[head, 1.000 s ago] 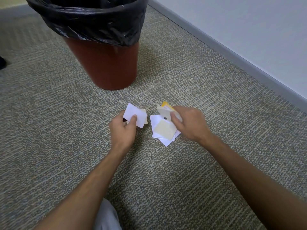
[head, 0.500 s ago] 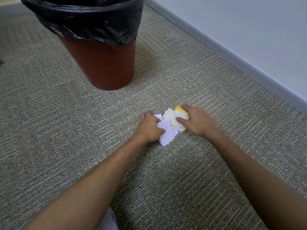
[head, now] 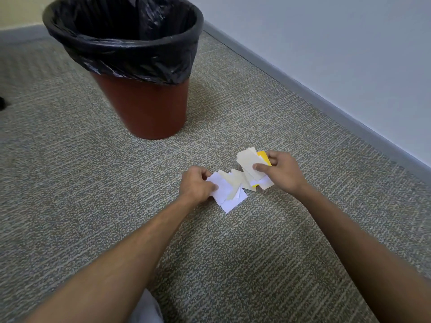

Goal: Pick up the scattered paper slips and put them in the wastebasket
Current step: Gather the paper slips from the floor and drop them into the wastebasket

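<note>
Looking down through the head camera, I saw the wastebasket (head: 144,106) standing upright on the carpet (head: 70,183), a reddish-brown tub with a black bag (head: 130,54) folded over its rim, and I took it as my landmark. The paper slips (head: 235,185) lay gathered in an overlapping cluster on the carpet on the near side of the wastebasket and a little to its right, apart from its base. The left hand (head: 196,185) was at the end of the cluster closer to the wastebasket's base, fingers curled and thumb pressed onto a white slip (head: 221,187), pinching that side of the pile. The right hand (head: 279,173) was at the far end of the cluster from the wastebasket, thumb on top and fingers behind, clasping a small fan of cream slips (head: 249,162) with a yellow slip (head: 264,157) showing at the back. Those cream slips stood tilted up off the carpet, while the white ones under the left hand lay flatter. Whether the two bundles were joined or merely overlapping in the middle, I could not tell. Beyond the wastebasket on its right a grey skirting board (head: 303,89) ran along the pale wall (head: 326,43). Both forearms were bare, and a scrap of light cloth (head: 147,308) showed at the bottom edge of the view.
</note>
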`<state>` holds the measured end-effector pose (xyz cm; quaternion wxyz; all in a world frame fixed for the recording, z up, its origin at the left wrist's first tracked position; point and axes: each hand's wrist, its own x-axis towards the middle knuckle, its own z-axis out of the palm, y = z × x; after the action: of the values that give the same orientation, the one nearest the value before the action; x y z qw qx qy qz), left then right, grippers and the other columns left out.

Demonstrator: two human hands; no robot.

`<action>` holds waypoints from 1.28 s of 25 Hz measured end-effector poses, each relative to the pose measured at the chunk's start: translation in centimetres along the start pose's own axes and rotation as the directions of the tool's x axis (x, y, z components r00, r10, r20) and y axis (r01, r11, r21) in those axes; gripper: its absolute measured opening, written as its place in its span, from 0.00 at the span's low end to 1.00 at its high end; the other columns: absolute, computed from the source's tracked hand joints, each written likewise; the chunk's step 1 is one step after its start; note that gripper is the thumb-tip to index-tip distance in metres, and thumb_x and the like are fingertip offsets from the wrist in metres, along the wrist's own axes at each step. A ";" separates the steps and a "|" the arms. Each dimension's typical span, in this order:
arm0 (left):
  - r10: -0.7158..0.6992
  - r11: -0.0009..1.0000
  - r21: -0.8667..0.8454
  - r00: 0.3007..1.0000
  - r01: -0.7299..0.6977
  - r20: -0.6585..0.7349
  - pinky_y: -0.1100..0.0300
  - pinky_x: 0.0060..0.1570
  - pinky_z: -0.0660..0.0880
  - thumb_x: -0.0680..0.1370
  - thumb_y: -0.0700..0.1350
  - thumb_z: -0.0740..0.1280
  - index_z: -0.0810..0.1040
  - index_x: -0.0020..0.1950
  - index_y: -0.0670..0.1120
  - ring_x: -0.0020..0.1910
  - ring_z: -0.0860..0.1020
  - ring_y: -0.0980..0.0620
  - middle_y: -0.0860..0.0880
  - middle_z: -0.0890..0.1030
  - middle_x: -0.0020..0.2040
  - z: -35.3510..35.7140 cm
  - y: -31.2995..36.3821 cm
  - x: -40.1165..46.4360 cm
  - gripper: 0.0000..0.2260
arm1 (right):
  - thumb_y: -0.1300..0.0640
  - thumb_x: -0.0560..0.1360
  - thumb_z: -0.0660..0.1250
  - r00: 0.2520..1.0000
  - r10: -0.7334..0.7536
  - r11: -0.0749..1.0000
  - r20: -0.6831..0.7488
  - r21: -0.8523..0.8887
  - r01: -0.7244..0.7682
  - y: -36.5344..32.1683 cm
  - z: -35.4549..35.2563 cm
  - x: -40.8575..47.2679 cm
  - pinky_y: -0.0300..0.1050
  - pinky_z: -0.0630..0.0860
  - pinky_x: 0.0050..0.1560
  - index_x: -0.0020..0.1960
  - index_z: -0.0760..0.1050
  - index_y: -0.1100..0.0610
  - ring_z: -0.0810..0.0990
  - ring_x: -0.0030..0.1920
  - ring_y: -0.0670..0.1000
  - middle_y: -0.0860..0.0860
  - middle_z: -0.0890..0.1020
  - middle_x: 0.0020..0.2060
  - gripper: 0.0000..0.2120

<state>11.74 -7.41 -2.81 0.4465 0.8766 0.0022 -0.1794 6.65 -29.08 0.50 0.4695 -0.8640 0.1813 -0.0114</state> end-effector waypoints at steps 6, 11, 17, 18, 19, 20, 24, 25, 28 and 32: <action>0.143 0.982 -0.108 0.981 -0.157 -0.132 0.56 0.38 0.76 0.63 0.35 0.78 0.78 0.35 0.47 0.35 0.76 0.52 0.51 0.80 0.34 -6.5 4.4 -0.6 0.12 | 0.64 0.70 0.74 0.999 -0.032 0.964 -0.027 0.264 0.039 -8.1 -1.9 0.3 0.40 0.79 0.40 0.44 0.80 0.57 0.85 0.38 0.45 0.49 0.86 0.39 0.05; 0.297 0.898 -0.199 0.875 -0.392 -0.383 0.66 0.36 0.78 0.64 0.36 0.77 0.78 0.42 0.49 0.36 0.79 0.56 0.53 0.81 0.36 -16.6 11.9 -1.5 0.14 | 0.66 0.71 0.72 0.976 -0.202 0.912 -0.076 0.348 0.216 -20.0 -3.2 2.3 0.36 0.79 0.36 0.39 0.76 0.59 0.82 0.33 0.43 0.48 0.82 0.32 0.07; 0.285 0.857 -0.146 0.690 -0.495 -0.666 0.57 0.44 0.78 0.67 0.37 0.74 0.78 0.50 0.48 0.43 0.80 0.50 0.49 0.81 0.43 -27.0 18.5 1.8 0.14 | 0.55 0.64 0.78 0.916 -0.313 0.881 -0.250 0.283 0.379 -31.5 -2.2 8.1 0.46 0.76 0.45 0.37 0.80 0.58 0.79 0.39 0.48 0.53 0.83 0.37 0.09; 0.243 0.870 -0.156 0.684 -0.467 -0.688 0.58 0.44 0.77 0.68 0.36 0.73 0.77 0.51 0.48 0.44 0.80 0.49 0.48 0.81 0.44 -27.8 18.7 2.8 0.14 | 0.55 0.64 0.78 0.915 -0.305 0.883 -0.263 0.283 0.376 -32.6 -1.4 9.0 0.44 0.75 0.44 0.37 0.79 0.57 0.78 0.38 0.48 0.51 0.82 0.37 0.09; 0.196 0.886 -0.172 0.682 -0.432 -0.704 0.58 0.44 0.76 0.69 0.36 0.72 0.76 0.52 0.48 0.45 0.79 0.48 0.48 0.81 0.46 -28.4 18.8 3.8 0.15 | 0.56 0.65 0.78 0.916 -0.295 0.889 -0.273 0.274 0.368 -33.4 -0.6 9.9 0.42 0.74 0.43 0.37 0.79 0.55 0.78 0.38 0.48 0.50 0.81 0.36 0.08; 0.150 0.897 -0.188 0.677 -0.399 -0.720 0.57 0.45 0.76 0.70 0.36 0.72 0.76 0.53 0.49 0.46 0.79 0.47 0.47 0.80 0.49 -28.7 18.7 4.7 0.15 | 0.56 0.65 0.78 0.918 -0.281 0.897 -0.279 0.262 0.355 -33.9 0.2 10.7 0.42 0.75 0.43 0.36 0.78 0.54 0.78 0.39 0.48 0.48 0.80 0.35 0.08; 0.020 0.922 -0.273 0.739 -0.274 -0.673 0.56 0.49 0.72 0.71 0.39 0.74 0.68 0.68 0.49 0.50 0.75 0.46 0.42 0.77 0.59 -28.6 17.7 7.4 0.28 | 0.51 0.66 0.78 0.956 -0.217 0.935 -0.195 0.239 0.261 -33.7 3.5 12.6 0.46 0.77 0.51 0.48 0.80 0.60 0.78 0.43 0.49 0.52 0.83 0.43 0.16; 0.018 0.932 -0.268 0.771 -0.243 -0.636 0.55 0.51 0.72 0.71 0.42 0.75 0.63 0.72 0.49 0.54 0.75 0.45 0.42 0.76 0.61 -28.3 17.1 7.7 0.33 | 0.48 0.66 0.78 0.963 -0.214 0.937 -0.164 0.244 0.250 -33.2 4.0 12.6 0.44 0.76 0.51 0.51 0.80 0.60 0.78 0.46 0.49 0.52 0.82 0.46 0.20; 0.162 0.972 -0.034 0.761 -0.234 -0.628 0.46 0.63 0.70 0.69 0.55 0.75 0.59 0.75 0.48 0.65 0.72 0.42 0.42 0.74 0.65 -26.4 14.7 7.2 0.41 | 0.40 0.68 0.74 0.947 -0.251 0.932 -0.201 0.215 0.292 -30.8 2.9 11.2 0.42 0.75 0.54 0.54 0.78 0.55 0.79 0.51 0.48 0.49 0.81 0.50 0.23; 0.526 0.841 0.308 0.540 -0.445 -0.657 0.51 0.58 0.69 0.74 0.55 0.68 0.69 0.67 0.49 0.55 0.71 0.51 0.49 0.75 0.53 -21.9 11.7 3.0 0.24 | 0.46 0.72 0.70 0.891 -0.435 0.893 -0.130 -0.192 0.408 -23.8 -0.2 7.7 0.44 0.76 0.48 0.47 0.80 0.53 0.81 0.46 0.47 0.47 0.84 0.43 0.11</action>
<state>23.27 2.29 17.14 0.3946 0.8618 -0.0753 0.3097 20.99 -20.00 18.86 0.3680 -0.9133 0.0288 -0.1723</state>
